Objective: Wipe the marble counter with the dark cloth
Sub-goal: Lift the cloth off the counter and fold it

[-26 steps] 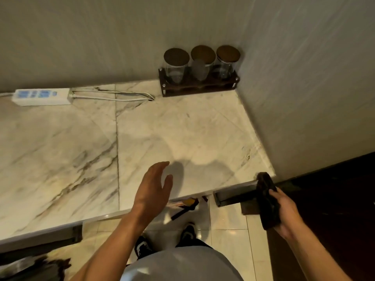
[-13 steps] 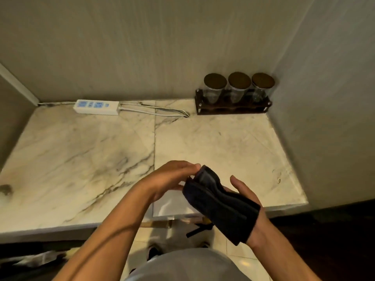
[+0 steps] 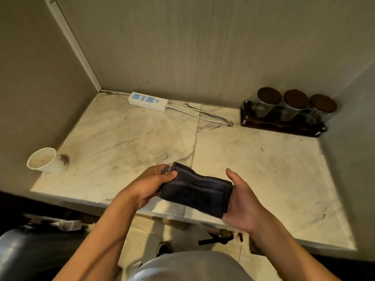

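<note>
Since half a second ago, we have levelled the dark cloth (image 3: 197, 191), which hung slanted toward our right wrist, so it now lies nearly flat between both hands above the front edge of the marble counter (image 3: 125, 147). A paper cup (image 3: 45, 160) has also come into view at the far left, lying on its side with a dark stain beside it, likely a spill we will need to reach. Our left hand (image 3: 149, 185) is pinched closed on the cloth's upper left corner, probably to square the fold into a firm pad. Our right hand (image 3: 242, 203) cups the other end, palm up, fingers open beneath it as a support. Behind, a power strip (image 3: 149, 101) and a rack of jars (image 3: 284, 116) sit against the wall, out of the wiping path.
</note>
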Demonstrator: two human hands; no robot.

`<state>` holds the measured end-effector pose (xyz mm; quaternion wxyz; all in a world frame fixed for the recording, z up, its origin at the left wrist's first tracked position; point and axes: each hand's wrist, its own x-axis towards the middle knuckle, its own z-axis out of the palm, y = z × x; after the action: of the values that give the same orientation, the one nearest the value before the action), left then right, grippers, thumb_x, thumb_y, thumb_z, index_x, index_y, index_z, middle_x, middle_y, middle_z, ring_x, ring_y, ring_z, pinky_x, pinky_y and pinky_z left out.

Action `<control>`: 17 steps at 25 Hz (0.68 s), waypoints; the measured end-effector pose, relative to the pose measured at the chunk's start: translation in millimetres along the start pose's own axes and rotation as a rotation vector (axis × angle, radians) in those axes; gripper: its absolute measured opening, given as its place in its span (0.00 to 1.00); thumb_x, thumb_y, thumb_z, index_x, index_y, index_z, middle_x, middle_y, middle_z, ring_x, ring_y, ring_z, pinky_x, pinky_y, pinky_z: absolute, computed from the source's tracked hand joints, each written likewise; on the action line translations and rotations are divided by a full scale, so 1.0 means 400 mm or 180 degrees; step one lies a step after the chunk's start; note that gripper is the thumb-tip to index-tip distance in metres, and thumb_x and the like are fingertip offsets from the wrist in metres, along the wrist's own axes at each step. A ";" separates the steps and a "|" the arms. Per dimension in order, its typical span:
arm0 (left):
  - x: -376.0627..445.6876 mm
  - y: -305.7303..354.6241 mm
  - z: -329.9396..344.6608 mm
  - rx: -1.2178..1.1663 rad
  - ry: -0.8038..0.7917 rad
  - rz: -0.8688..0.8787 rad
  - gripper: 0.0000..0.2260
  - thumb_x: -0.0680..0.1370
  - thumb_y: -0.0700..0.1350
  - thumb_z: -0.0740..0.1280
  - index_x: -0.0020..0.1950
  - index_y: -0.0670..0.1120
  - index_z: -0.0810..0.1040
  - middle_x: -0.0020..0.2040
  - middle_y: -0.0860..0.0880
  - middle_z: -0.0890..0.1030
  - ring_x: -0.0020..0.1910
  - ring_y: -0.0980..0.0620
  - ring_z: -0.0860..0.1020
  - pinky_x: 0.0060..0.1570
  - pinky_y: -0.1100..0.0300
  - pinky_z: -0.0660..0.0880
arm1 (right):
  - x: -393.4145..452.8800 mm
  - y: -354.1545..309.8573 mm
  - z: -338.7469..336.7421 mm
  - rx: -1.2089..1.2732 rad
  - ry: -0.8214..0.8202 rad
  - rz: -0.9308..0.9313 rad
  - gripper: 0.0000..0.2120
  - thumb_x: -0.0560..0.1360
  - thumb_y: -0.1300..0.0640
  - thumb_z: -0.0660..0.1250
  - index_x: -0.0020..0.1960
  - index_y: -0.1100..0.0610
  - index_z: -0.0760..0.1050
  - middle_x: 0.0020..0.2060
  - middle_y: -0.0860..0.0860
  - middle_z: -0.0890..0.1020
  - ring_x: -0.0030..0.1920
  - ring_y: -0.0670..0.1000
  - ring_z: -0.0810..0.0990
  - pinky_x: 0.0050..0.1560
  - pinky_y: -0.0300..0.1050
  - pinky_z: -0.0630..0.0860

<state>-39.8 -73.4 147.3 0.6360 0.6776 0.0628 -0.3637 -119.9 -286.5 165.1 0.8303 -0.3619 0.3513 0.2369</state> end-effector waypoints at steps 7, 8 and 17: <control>0.007 -0.120 -0.091 -0.0960 0.0778 -0.0473 0.03 0.77 0.42 0.65 0.50 0.45 0.76 0.44 0.44 0.80 0.39 0.50 0.77 0.36 0.60 0.76 | 0.167 -0.001 0.042 -0.1487 0.0102 -0.0219 0.14 0.76 0.68 0.63 0.60 0.59 0.75 0.55 0.59 0.82 0.56 0.57 0.81 0.54 0.52 0.79; 0.004 -0.131 -0.095 -0.1001 0.0776 -0.0498 0.03 0.78 0.42 0.64 0.49 0.45 0.77 0.44 0.45 0.80 0.39 0.50 0.78 0.38 0.57 0.77 | 0.190 -0.006 0.054 -0.1713 0.0147 -0.0276 0.17 0.74 0.71 0.62 0.60 0.59 0.76 0.54 0.57 0.82 0.54 0.55 0.81 0.51 0.49 0.81; 0.054 -0.194 -0.088 -0.0352 0.1171 -0.0849 0.07 0.76 0.37 0.65 0.53 0.40 0.77 0.45 0.38 0.82 0.38 0.43 0.83 0.40 0.52 0.81 | 0.378 -0.035 0.137 -0.3392 0.0516 -0.0905 0.27 0.69 0.72 0.67 0.64 0.54 0.74 0.57 0.52 0.80 0.52 0.49 0.79 0.45 0.39 0.76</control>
<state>-52.2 -35.3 69.1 0.5963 0.6823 0.2866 -0.3110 8.6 -232.3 84.1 0.5266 -0.7926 0.1934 0.2389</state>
